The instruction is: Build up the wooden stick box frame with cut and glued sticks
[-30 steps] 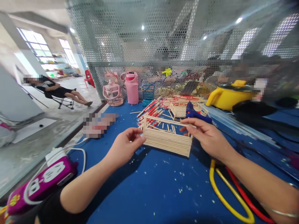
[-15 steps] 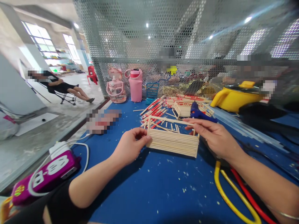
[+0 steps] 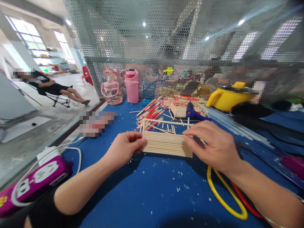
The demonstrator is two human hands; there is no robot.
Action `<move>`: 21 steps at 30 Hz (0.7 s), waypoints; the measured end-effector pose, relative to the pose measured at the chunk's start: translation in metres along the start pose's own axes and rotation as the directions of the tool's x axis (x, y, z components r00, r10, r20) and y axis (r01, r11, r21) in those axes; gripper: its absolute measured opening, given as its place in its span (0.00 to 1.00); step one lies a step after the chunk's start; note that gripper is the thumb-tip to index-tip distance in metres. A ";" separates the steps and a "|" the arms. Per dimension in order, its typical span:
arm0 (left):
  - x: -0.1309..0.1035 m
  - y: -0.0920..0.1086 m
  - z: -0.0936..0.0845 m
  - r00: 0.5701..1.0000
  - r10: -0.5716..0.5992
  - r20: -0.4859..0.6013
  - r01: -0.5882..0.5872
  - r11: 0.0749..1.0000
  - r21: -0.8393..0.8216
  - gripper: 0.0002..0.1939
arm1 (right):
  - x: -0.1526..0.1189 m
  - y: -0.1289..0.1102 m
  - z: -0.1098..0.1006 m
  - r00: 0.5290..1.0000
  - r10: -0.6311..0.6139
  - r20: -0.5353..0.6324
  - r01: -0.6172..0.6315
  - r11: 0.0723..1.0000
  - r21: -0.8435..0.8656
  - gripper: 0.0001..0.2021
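A small frame of pale wooden sticks (image 3: 166, 144), its lower part a panel of sticks laid side by side and its upper part an open rail, stands tilted above the blue table. My left hand (image 3: 125, 145) pinches its left end between thumb and fingers. At the right end, my right hand (image 3: 211, 142) is closed with thumb and fingertips on the panel's upper edge, covering the right post. Just behind, a blue glue gun (image 3: 193, 112) lies beside another stick-built piece (image 3: 177, 110). Loose sticks with red wrappers (image 3: 149, 110) are heaped behind the frame.
A pink bottle (image 3: 131, 87) and a clear pink jug (image 3: 111, 91) stand by the mesh screen (image 3: 133, 41). A yellow pot (image 3: 228, 98) and clear glue sticks (image 3: 239, 126) are at right. A purple power bank (image 3: 45, 180) with a white cable lies left. A person (image 3: 52, 84) reclines beyond.
My right hand has shifted from the frame's upper right corner down to the panel's upper edge. My left hand keeps its hold. The whole view has turned slightly to the right.
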State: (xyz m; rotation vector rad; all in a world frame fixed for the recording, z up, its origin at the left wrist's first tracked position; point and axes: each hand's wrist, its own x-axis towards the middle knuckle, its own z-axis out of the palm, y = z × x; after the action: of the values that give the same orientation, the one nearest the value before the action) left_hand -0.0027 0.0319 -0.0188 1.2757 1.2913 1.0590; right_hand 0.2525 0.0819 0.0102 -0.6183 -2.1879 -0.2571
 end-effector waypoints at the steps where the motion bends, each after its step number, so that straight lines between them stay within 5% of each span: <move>1: 0.000 0.000 0.000 1.000 -0.006 -0.002 0.006 1.000 -0.008 0.14 | 0.000 -0.004 0.001 0.996 -0.025 0.089 0.024 1.000 0.007 0.04; 5: -0.001 0.002 0.001 1.000 -0.014 -0.009 0.014 1.000 -0.008 0.13 | -0.003 -0.012 0.011 0.968 0.039 0.247 -0.033 0.999 -0.029 0.07; 16: -0.002 0.002 0.002 1.000 0.014 -0.009 -0.014 1.000 0.006 0.12 | -0.003 -0.018 0.016 0.974 0.050 0.220 -0.032 0.996 -0.083 0.06; 21: -0.006 0.006 0.007 1.000 0.011 -0.005 -0.011 0.999 -0.045 0.11 | -0.001 -0.022 0.013 0.993 -0.074 0.096 0.080 0.995 -0.063 0.08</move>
State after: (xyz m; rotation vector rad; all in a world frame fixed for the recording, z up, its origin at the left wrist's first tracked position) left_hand 0.0047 0.0261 -0.0134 1.2482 1.2585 1.0941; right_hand 0.2331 0.0681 0.0017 -0.5941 -2.3037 -0.3501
